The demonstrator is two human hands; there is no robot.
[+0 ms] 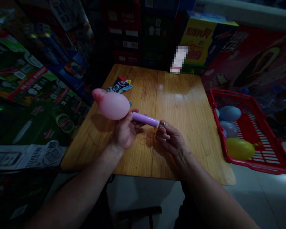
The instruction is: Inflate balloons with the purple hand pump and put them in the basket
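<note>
A partly inflated pink balloon [115,105], darker at its far left end, sits on the end of a purple balloon pump [145,119] above the table. My left hand [126,130] is closed where the balloon's neck meets the pump, its thumb on top. At the pump's other end my right hand [169,136] grips the small handle, which is pushed close to the barrel. Several thin rubber bands [143,141] lie on the wood beneath my hands. Beyond the balloon rests a crumpled colourful packet [121,85].
The wooden table [176,105] stands before me. To its right is a red basket [274,143] holding several balloons, including a yellow balloon [240,149] and a blue balloon [230,113]. Stacked boxes [154,35] line the back and left. Below the front edge is a dark stool [139,211].
</note>
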